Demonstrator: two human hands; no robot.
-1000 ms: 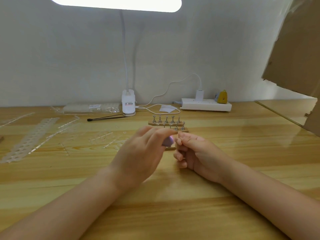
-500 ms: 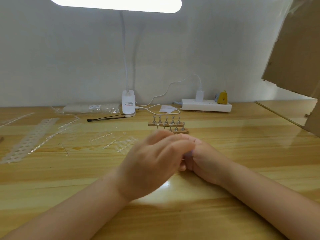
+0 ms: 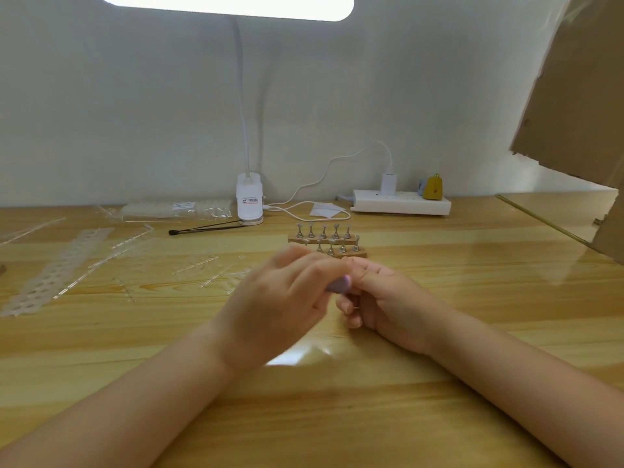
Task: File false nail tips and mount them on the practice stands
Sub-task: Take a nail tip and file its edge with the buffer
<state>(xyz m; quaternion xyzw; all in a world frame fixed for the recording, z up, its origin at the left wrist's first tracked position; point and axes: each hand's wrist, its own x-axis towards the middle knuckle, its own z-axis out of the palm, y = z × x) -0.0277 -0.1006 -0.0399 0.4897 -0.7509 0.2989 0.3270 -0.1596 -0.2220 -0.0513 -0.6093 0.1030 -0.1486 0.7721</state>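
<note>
Head view: left hand [image 3: 283,298] gripping lilac file [image 3: 339,285], file end showing again after being hidden half a second ago. Right hand [image 3: 381,298] curled, fingertips [image 3: 358,270] pinched together, presumably on a nail tip too small to see. Filing stroke apparently continuing; stands [image 3: 327,243] just beyond, awaiting mounting.

Both forearms bare — no sleeves, left hand [image 3: 280,298] blurred.

Head view — forward, down, near table [image 3: 439,383].
</note>
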